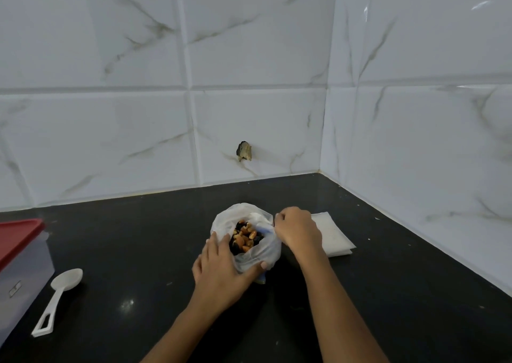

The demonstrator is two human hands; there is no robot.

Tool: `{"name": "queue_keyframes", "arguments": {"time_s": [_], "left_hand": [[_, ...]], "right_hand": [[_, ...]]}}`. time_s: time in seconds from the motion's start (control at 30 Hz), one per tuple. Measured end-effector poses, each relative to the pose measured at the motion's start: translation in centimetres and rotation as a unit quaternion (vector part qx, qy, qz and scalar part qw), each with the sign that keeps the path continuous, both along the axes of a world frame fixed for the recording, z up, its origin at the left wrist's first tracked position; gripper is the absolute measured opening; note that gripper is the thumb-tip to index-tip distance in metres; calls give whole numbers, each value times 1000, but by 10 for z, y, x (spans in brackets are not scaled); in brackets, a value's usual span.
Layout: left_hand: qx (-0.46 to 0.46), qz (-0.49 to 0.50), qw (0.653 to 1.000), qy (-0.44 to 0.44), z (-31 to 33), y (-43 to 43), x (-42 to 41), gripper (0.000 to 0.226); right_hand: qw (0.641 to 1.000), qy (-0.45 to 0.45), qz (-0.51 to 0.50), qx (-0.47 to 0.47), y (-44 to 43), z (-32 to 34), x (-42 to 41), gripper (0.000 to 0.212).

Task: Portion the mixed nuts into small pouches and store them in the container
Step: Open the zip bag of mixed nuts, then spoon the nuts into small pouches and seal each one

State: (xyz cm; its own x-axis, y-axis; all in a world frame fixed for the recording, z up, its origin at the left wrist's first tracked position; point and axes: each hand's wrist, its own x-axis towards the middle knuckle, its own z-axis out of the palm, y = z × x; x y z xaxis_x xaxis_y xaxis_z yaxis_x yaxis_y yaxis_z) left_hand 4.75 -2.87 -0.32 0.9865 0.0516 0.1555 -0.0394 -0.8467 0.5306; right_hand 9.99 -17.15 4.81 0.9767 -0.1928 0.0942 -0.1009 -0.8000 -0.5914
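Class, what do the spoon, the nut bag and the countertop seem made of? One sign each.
Spoon: probably matt white plastic; moulded, slotted handle. Nut bag: thin translucent plastic film; crumpled, whitish. Countertop: likely polished black stone; speckled, glinting.

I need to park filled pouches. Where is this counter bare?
Bare black stone counter lies between the white plastic spoon and the white bag of mixed nuts, and behind the bag up to the tiled wall. Crowded at the bag: left hand and right hand grip it, flat white pouch stack beside. Red-lidded clear container fills left edge.
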Motion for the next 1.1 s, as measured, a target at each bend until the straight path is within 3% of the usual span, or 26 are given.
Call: {"name": "queue_keyframes", "arguments": {"time_s": [0.17,0.37,0.5,0.67,0.77,0.9,1.0,1.07,1.1], "left_hand": [[5,6,994,-113,5,-2,-5,115],[-6,-77,974,-211,25,-27,2,75],[-53,-77,974,-205,31,-55,15,43],[-201,-91,969,-108,40,-104,39,40],[-191,-66,978,-51,25,-124,51,47],[-155,-41,986,-36,12,-129,58,51],[-160,-60,985,-28,6,-131,58,47],[-171,-75,982,-21,3,-134,56,46],[-174,-80,981,-19,2,-136,56,47]], "right_hand": [[989,-135,-7,52,-19,8,-2,31],[978,-202,45,2,-36,0,6,28],[975,-215,61,-13,-49,-6,12,27],[972,-236,14,10,-68,-4,16,27],[982,-180,-60,8,-84,-8,16,26],[995,9,-94,-13,-99,-20,21,40],[994,26,-108,2,-101,-25,28,26],[994,21,-107,3,-100,-26,30,35],[994,16,-109,3,-99,-26,30,28]]}}
